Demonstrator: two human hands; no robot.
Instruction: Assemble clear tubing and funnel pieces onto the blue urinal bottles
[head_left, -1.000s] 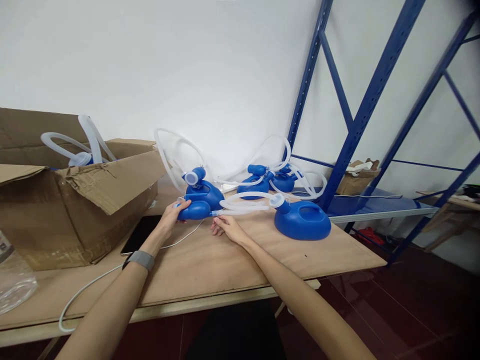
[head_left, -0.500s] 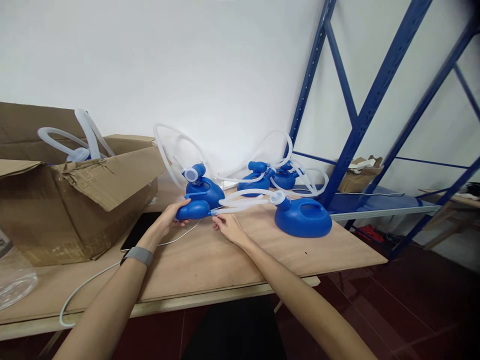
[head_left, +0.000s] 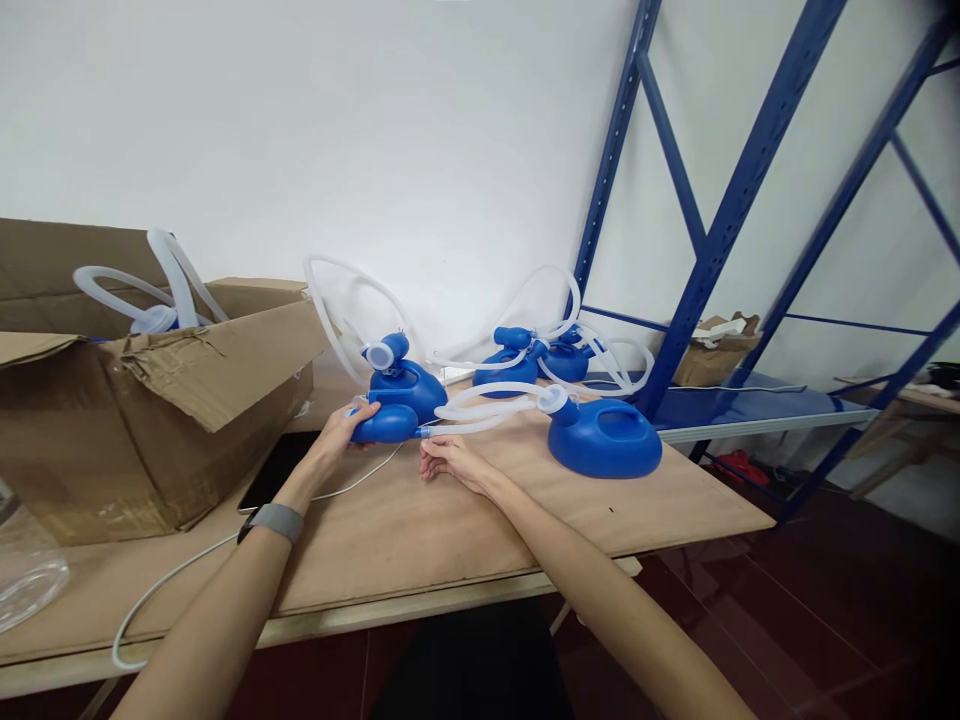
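My left hand (head_left: 341,430) is closed around a rounded blue urinal head (head_left: 388,424), held above the wooden table. From its narrow right end a translucent hose (head_left: 480,424) runs right, looping to the white cap (head_left: 553,399) of a blue urinal bottle (head_left: 606,438). Just below the joint of head and hose is my right hand (head_left: 456,464). Its fingers are loosely curled, with nothing visible in them and a small gap to the hose. Behind the held head stands another blue urinal bottle (head_left: 409,388) with its own head and hose.
On the left stands an open cardboard box (head_left: 217,440) with hoses sticking out. A dark tablet-like device (head_left: 277,470) and a white cable (head_left: 161,585) lie beside it. More blue bottles (head_left: 506,370) stand by the wall. A blue metal shelf (head_left: 750,408) adjoins the table's right.
My right hand has come off the hose joint and dropped slightly below it, fingers curled. My left hand still holds the blue head at nearly the same place. The view has shifted slightly.
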